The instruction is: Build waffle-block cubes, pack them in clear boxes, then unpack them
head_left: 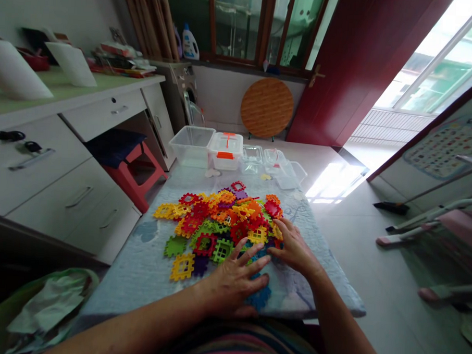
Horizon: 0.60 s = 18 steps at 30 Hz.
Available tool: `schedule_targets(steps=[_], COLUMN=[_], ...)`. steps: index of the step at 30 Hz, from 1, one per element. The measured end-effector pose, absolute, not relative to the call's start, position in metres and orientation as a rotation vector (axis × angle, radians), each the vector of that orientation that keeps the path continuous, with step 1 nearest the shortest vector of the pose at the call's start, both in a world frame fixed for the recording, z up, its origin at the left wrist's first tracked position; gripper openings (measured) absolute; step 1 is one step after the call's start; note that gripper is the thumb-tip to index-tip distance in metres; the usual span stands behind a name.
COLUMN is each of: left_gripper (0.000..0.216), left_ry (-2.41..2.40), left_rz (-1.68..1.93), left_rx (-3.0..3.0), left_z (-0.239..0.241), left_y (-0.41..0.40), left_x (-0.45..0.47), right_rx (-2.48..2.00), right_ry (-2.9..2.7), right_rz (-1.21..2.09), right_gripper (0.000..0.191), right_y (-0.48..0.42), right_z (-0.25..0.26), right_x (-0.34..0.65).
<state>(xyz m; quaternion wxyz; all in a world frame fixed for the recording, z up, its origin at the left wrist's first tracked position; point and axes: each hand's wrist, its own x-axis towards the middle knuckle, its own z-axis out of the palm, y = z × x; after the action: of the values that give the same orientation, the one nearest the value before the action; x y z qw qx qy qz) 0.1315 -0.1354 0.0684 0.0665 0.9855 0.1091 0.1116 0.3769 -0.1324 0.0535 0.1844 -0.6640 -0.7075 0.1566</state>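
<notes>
A heap of plastic interlocking building tiles [201,212] in red, yellow, green, orange, blue and purple lies on the cloth-covered table [138,277]. My left hand [235,278] rests at the near side of the heap with its fingers spread, partly over blue tiles [260,298]. At the heap's right edge, my right hand [293,247] has its fingers apart and touches the tiles near a red one [272,208]. Close to the front left of the heap are a yellow window tile [182,267] and a green tile [175,246]. My palms hide some tiles.
Along the table's far edge stand an open clear bin [192,149], a lidded box with orange clips [226,153] and smaller clear containers [252,154]. A red stool [137,167] and white drawers [78,196] are at left. A pink chair [462,228] stands at right.
</notes>
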Motion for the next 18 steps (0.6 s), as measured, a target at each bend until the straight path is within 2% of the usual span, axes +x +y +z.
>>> schedule_targets(steps=[5, 11, 18], left_gripper=[0.054, 0.049, 0.046], left_ry=[0.449, 0.555, 0.745], left_rz=[0.328, 0.443, 0.595], left_rx=[2.933, 2.921, 2.927], left_z=[0.065, 0.074, 0.075], left_y=[-0.128, -0.118, -0.112], left_x=[0.126, 0.104, 0.078], right_rx=[-1.821, -1.754, -1.635], right_ry=[-1.901, -1.862, -1.942], right_rz=[0.443, 0.425, 0.385], right_gripper=[0.051, 0.032, 0.034], right_y=[-0.135, -0.129, -0.105], right_z=[0.057, 0.078, 0.1], right_x=[0.361, 0.336, 0.286])
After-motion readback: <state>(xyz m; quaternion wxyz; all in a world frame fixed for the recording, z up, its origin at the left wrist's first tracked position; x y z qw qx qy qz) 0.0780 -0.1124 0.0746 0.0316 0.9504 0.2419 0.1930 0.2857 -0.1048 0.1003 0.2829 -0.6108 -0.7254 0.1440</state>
